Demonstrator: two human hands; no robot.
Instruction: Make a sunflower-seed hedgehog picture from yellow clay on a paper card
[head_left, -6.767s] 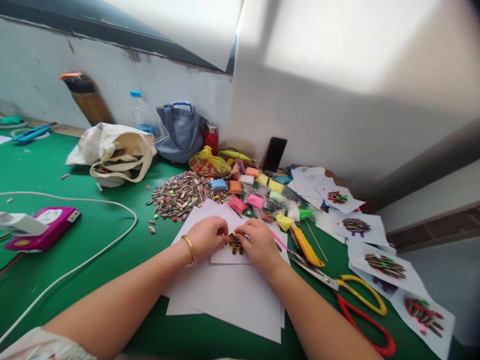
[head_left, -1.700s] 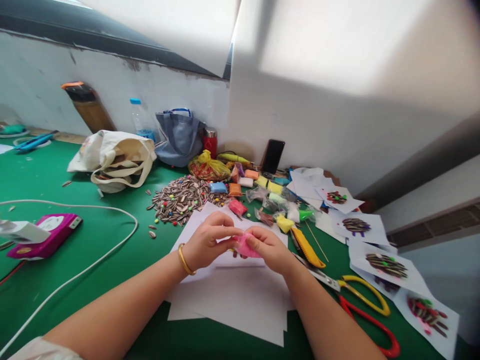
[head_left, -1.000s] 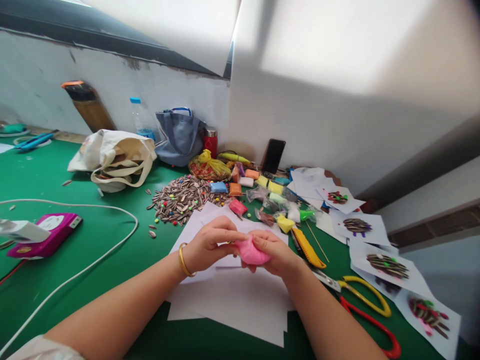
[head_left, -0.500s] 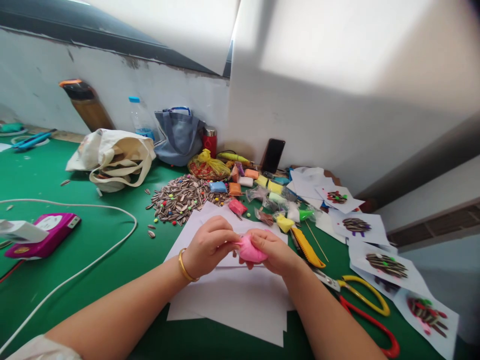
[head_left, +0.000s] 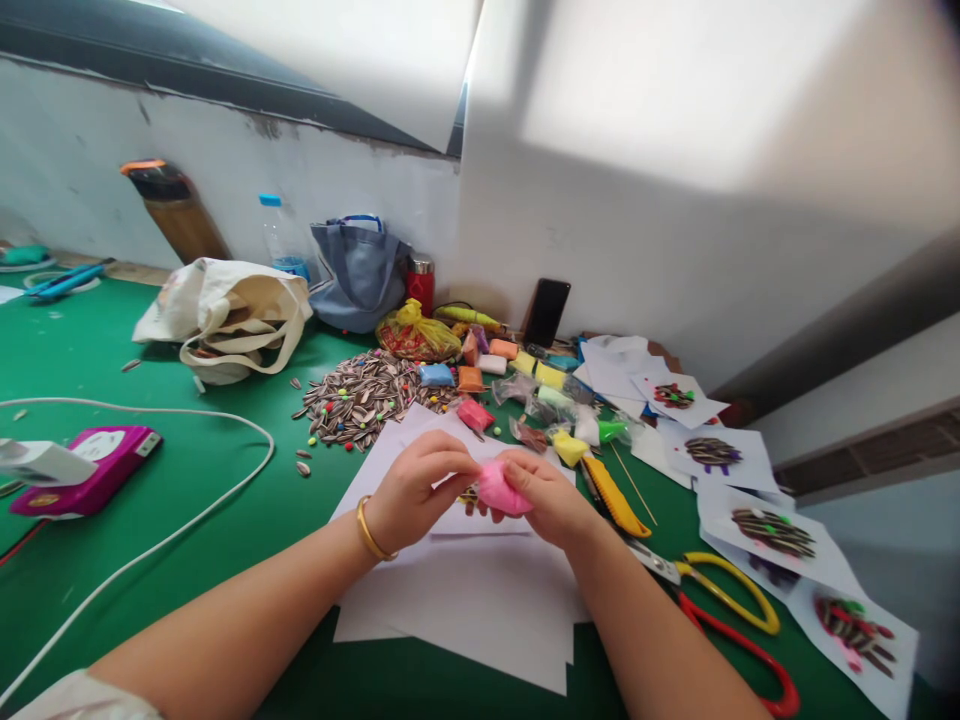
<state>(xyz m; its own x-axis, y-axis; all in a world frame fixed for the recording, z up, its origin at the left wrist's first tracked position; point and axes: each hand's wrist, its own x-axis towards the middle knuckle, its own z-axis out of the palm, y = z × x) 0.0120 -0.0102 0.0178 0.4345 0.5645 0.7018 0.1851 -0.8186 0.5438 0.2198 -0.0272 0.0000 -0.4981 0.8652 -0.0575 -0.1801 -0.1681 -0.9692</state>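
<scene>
A lump of pink clay [head_left: 501, 488] is gripped in my right hand [head_left: 553, 502], the thumb pressed on its top. My left hand [head_left: 424, 488], with a gold bangle at the wrist, has thumb and forefinger pinched together at the clay's left edge. Whether a bit of clay is between those fingertips is too small to tell. Both hands are above white paper sheets [head_left: 480, 590]. Part of a yellow and dark piece [head_left: 469, 495] shows on the paper behind my fingers. A pink-red clay packet [head_left: 475, 414] lies just beyond the hands.
Sunflower seeds [head_left: 360, 400] are heaped beyond the paper, beside several clay packets [head_left: 551, 375]. A yellow cutter [head_left: 615, 495] and scissors [head_left: 731, 590] lie at right, near seed pictures [head_left: 776, 530]. Bags [head_left: 358, 275], a phone [head_left: 547, 312] and a white cable [head_left: 187, 535] are also around.
The left fingertips have moved slightly up at the clay's edge. The pink lump has turned a little, and more of the yellow and dark piece beneath shows.
</scene>
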